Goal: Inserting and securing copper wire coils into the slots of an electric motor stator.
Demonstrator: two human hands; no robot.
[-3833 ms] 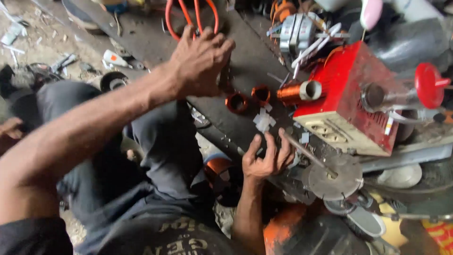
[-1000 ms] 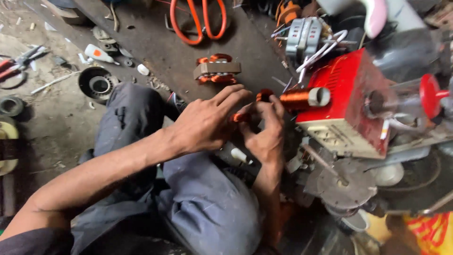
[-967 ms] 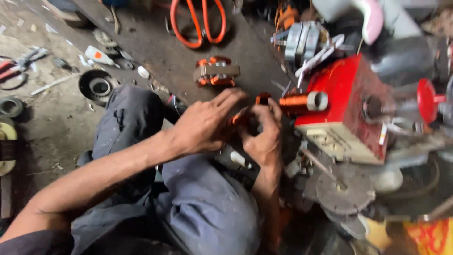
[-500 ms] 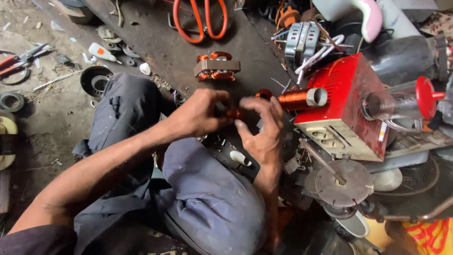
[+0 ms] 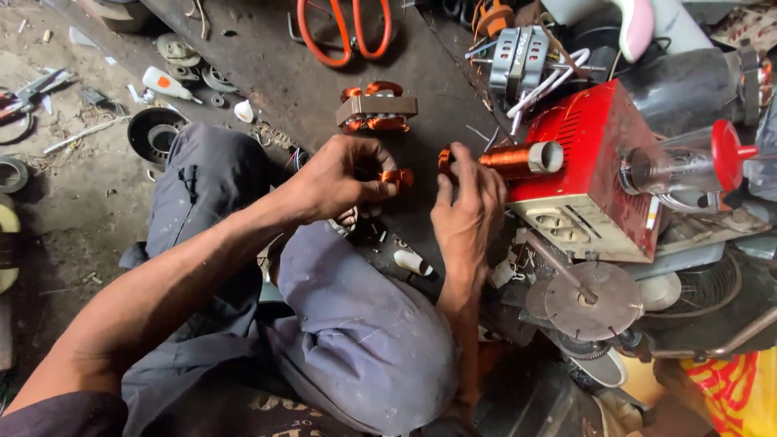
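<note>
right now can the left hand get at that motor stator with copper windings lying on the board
Probably yes: the left hand is just below the stator, with bare board between, though its fingers hold a small copper coil.

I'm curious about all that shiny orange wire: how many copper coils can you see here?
4: one in the left hand at, one by the right hand at, a spool beside the red box, a wound core above. More may be hidden.

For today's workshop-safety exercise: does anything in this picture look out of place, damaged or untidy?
Yes. Small parts lie scattered over the dirty floor instead of in trays, and loose white wires spill over the red box. A wound motor stator sits loose on the dark board beside the orange-handled scissors.
</note>
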